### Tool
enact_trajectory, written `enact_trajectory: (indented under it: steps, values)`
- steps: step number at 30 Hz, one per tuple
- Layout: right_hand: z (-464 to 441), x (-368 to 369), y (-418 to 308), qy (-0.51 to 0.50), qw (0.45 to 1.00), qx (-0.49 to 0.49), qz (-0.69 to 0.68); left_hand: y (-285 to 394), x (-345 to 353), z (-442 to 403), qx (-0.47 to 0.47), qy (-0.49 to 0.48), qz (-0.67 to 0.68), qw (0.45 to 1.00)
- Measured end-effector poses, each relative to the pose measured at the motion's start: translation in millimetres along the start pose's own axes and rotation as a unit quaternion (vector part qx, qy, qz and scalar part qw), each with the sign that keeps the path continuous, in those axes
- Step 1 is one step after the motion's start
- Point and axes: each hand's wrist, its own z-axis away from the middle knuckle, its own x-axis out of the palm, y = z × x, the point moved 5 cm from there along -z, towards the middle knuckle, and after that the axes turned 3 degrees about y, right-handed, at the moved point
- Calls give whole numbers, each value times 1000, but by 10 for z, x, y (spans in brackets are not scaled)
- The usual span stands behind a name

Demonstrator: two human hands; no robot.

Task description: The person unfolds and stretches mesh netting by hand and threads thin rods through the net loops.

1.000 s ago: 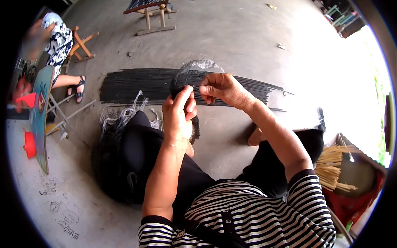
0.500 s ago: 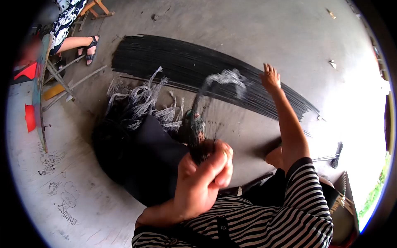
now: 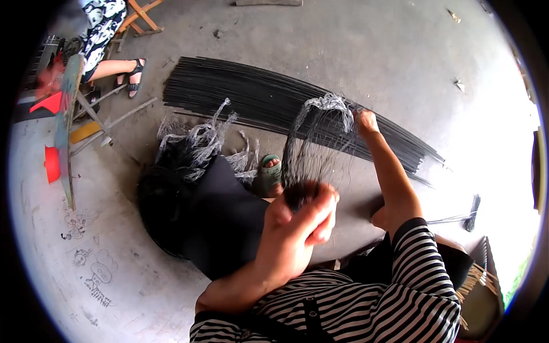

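By the floor's [image 3: 372, 54] left edge, 2 red objects [image 3: 52, 164] show beside a blue-green board [image 3: 67, 134]. Line drawings [image 3: 101, 272] mark the floor's lower left corner. Toward its upper left corner are a person's sandalled foot [image 3: 135, 80] and a wooden stand [image 3: 140, 16].

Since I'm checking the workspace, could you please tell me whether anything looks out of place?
Cartoon-like drawings mark the floor at lower left, odd for a work area, and a small pale scrap lies loose at upper right, like litter.
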Motion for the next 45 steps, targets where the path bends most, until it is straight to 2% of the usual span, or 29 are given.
enact_trajectory:
  steps: [1,3,5,6,8,9,10,11,13,14,15,16,18,20,22,24,25,26,28,29,32,34,38,39,42,43,45]
  values:
    - [81,-118,-61,33,999,-12,2,5,11,-13,4,16,-3,1000]
    - [230,-366,-158,128,991,-49,0,31,11,-38,32,-14,-34,999]
    - [142,-380,-99,118,991,-24,-57,69,-5,-67,65,-12,-57,996]
    - [208,-620,-102,112,991,0,-79,97,6,-70,91,-8,-62,994]
    - [634,-1602,-121,165,959,-42,-227,189,-27,-81,150,-21,-58,987]
    - [848,-2002,-21,216,942,-105,-235,213,-65,-82,167,-17,-41,985]
    - [1030,-2281,199,158,926,-13,-343,242,-110,-89,183,-12,-22,983]
    - [1283,-2565,411,141,921,43,-361,280,-148,-90,205,-19,7,979]
    - [1682,-2548,1315,143,928,62,-337,347,-205,-50,230,4,24,973]
    - [1884,-2310,1955,134,968,88,-194,382,-233,-40,239,14,27,970]
    - [2246,-2158,2311,100,993,54,-19,395,-265,-58,246,10,27,969]
    - [2558,-1979,2686,48,998,29,-11,393,-282,-78,255,18,30,966]
    - [2554,-2136,2261,164,974,43,-150,357,-242,-107,255,7,17,967]
    - [2385,-2622,1238,85,953,87,-278,296,-195,-191,263,-7,16,965]
    - [2185,-2696,744,154,952,15,-265,210,-235,-300,257,-7,6,966]
    - [2322,-2879,468,147,952,27,-266,180,-212,-238,244,18,19,970]
    - [2418,-2893,502,158,943,4,-293,184,-209,-203,246,10,20,969]
    - [2469,-2731,738,93,948,57,-300,198,-203,-168,250,19,17,968]
    - [2628,-2555,1029,-18,963,91,-253,229,-245,-172,256,11,18,967]
    - [2648,-2504,1082,21,980,81,-178,228,-253,-176,254,19,17,967]
    - [2532,-2950,276,157,918,16,-364,162,-243,-298,245,-6,4,969]
    - [2531,-3087,-183,116,923,-63,-361,108,-162,-266,222,13,-7,975]
    - [2498,-2495,-29,45,938,-45,-341,129,-100,-229,211,5,-22,977]
    - [2577,-2744,-240,139,924,-135,-331,127,-86,-248,216,-11,-32,976]
    - [2713,-3304,-717,80,883,-116,-448,30,-35,-279,203,-22,-52,978]
    - [2680,-3271,-731,89,862,-122,-484,-13,-61,-307,190,-29,-64,979]
    - [2562,-2919,-554,110,873,-79,-468,-20,-40,-262,188,-43,-85,978]
